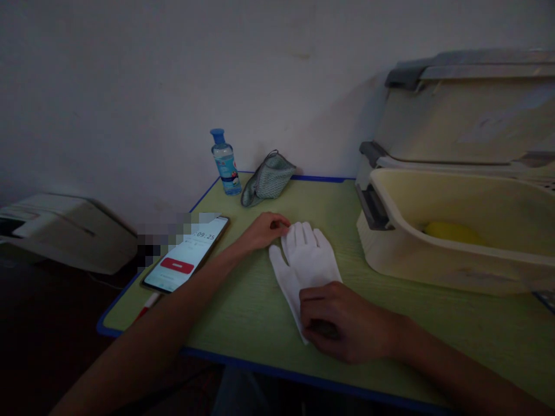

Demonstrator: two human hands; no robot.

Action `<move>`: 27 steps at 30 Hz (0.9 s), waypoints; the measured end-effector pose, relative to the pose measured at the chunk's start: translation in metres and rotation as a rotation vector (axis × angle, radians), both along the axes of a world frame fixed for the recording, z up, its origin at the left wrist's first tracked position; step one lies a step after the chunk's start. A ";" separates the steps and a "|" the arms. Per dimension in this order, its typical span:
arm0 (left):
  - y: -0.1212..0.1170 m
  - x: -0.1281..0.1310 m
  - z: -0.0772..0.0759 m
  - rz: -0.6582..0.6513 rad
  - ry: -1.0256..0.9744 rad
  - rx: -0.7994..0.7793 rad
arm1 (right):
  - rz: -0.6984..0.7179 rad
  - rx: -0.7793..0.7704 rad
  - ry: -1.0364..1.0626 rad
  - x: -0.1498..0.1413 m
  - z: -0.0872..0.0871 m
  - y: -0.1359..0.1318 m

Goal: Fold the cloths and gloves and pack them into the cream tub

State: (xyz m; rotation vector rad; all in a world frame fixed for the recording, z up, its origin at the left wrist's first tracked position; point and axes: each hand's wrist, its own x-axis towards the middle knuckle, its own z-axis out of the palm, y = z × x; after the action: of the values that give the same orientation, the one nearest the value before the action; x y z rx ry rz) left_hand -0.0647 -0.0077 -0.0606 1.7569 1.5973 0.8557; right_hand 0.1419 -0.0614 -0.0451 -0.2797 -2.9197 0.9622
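White fabric makes up the glove (312, 260), which lies flat on the green table (243, 315) between the two hands. Its long axis runs from the cuff, near 6 o'clock, to the fingertips at 12, leaning slightly towards 11. The four fingers point away from the person, side by side; the thumb stands apart on the left edge and points to 11 o'clock.

The left hand (269, 229) is at the glove's 11 o'clock, thumb and forefinger drawn near each other at the tip of the leftmost finger. Whether they pinch the cloth or merely touch it, I cannot tell. The right hand (342, 320) rests over the cuff at 5 o'clock, its fingers curled and hiding part of the fabric; whether it grips there, I cannot tell.

Around the glove, a phone (186, 254) lies screen up at 9 o'clock, its long axis tilted towards 1. A blue-capped bottle (228, 167) stands at 10 to 11 o'clock, with a grey-green mesh item (271, 179) just beside it, at 11. At 3 o'clock sits a cream bin (416, 263), with something yellow (455, 232) inside.
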 end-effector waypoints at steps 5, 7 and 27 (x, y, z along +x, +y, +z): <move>0.001 0.004 -0.001 0.124 -0.170 0.004 | 0.003 0.020 0.008 -0.001 0.001 0.000; 0.001 0.004 0.001 0.156 -0.235 -0.005 | 0.002 0.024 0.003 0.000 0.001 -0.001; -0.001 0.002 -0.005 0.121 0.050 0.086 | 0.020 0.051 -0.018 0.001 0.000 -0.001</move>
State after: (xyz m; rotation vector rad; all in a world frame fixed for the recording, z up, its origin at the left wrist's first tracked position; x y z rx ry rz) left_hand -0.0629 -0.0090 -0.0651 1.7677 1.7381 0.9566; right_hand 0.1431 -0.0628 -0.0446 -0.2582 -2.9636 0.8903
